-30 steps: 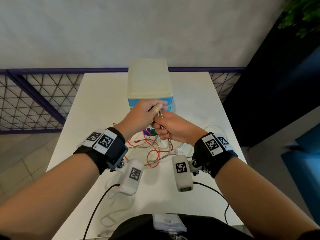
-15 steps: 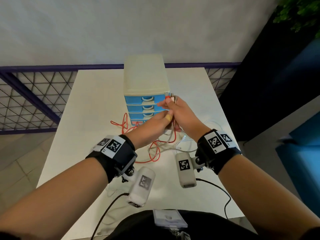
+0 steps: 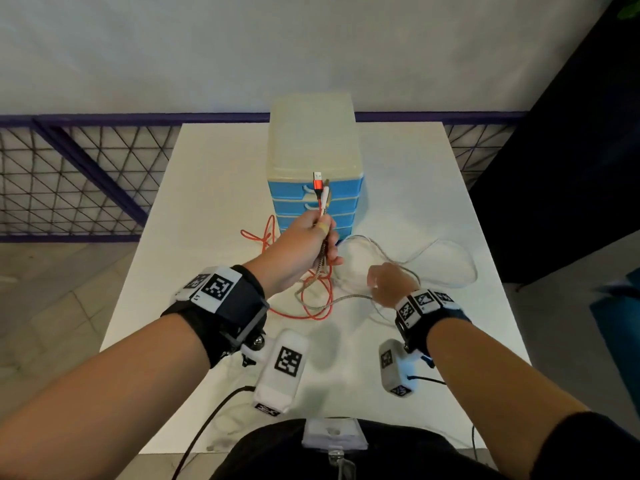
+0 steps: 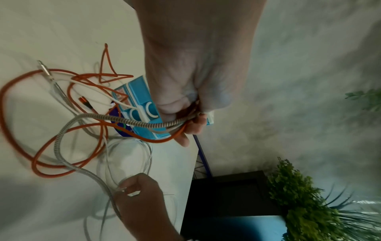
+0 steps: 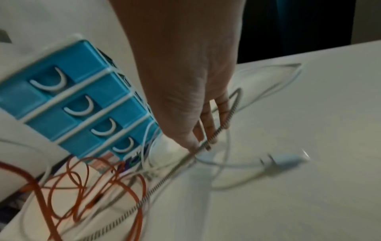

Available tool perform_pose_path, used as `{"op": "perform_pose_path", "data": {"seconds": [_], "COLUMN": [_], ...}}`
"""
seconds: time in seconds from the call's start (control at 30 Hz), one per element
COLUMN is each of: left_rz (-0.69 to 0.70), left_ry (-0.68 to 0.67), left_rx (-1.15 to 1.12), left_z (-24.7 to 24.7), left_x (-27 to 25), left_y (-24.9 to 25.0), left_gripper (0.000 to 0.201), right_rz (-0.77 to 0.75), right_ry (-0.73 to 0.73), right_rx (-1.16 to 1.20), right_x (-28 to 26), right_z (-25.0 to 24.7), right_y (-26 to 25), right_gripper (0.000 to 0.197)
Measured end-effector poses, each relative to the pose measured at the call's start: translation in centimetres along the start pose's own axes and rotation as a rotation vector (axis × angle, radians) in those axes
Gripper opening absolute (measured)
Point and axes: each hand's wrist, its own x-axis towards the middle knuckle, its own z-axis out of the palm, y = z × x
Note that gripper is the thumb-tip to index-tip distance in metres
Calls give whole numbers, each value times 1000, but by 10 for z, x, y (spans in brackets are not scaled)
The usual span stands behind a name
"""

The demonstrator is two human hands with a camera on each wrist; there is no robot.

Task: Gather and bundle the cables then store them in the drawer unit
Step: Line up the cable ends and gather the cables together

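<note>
My left hand point(image 3: 320, 233) is raised in front of the drawer unit point(image 3: 311, 140) and grips the plug ends of three cables together. The red cable point(image 3: 311, 317) hangs from it in loops on the table, its red USB plug point(image 3: 317, 178) sticking up above the fist. In the left wrist view the left hand point(image 4: 191, 120) curls round the red, braided and white strands. My right hand point(image 3: 384, 282) is low on the table to the right. There the right hand point(image 5: 201, 143) pinches the braided cable point(image 5: 164, 177). The white cable point(image 3: 450, 251) lies in wide loops beyond it.
The blue-fronted drawer unit point(image 5: 72, 97) has all its drawers shut and stands mid-table point(image 3: 214, 188). A white plug end point(image 5: 284, 161) lies near my right hand. A railing with mesh runs behind the table, and a dark cabinet stands at the right.
My right hand let go of the cable ends and dropped to the table on the right, onto the braided cable. My left hand now holds the ends alone.
</note>
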Motion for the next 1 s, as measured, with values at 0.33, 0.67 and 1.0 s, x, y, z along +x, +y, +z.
{"op": "perform_pose_path", "data": {"seconds": [0.33,0.67,1.0], "left_rz": [-7,87,219], "left_ry": [49,30,46], "left_rx": [72,219,678], "left_z": [-12,-18,-16], "left_x": [7,-10,1], "left_y": [-10,-3,-9], "left_gripper": [24,22,19], "right_rz": [-167,-186,-351], "right_ry": [200,234,440], "right_rx": [-325,-497,437], "right_x": [-14,-27,-43], "right_z": [28,15,-62], "right_y": [0,-18,-52], "right_gripper": [27,14,11]}}
